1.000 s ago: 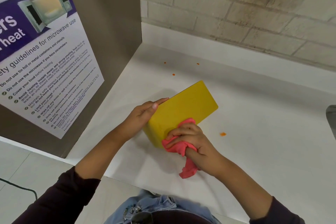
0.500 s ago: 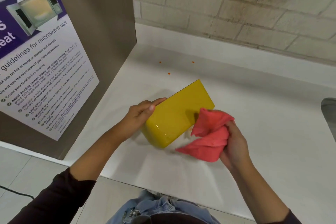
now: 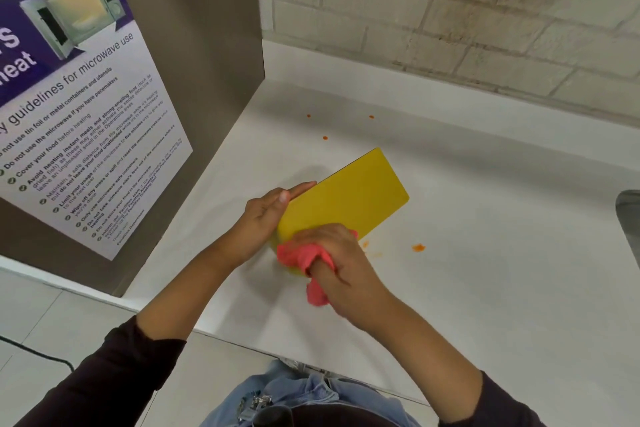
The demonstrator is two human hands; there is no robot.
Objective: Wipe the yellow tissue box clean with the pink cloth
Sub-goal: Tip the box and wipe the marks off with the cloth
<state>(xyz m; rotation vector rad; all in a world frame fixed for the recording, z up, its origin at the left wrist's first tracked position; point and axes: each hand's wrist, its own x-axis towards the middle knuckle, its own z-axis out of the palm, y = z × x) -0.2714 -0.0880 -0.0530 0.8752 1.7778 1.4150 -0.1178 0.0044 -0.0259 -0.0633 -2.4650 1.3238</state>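
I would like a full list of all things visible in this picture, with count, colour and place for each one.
yellow tissue box: 1, yellow, middle of the counter, tilted
pink cloth: 1, pink, pressed on the box's near end
counter: 1, white, fills the middle
orange spots: several, orange, on the counter behind and right of the box
poster: 1, white and purple, microwave guidelines, on the brown panel at left
brick wall: 1, pale, behind the counter
cable: 1, dark, floor at lower left
left hand: 1, steadies the box's left edge
right hand: 1, grips the cloth
sleeves: 2, dark, on the forearms
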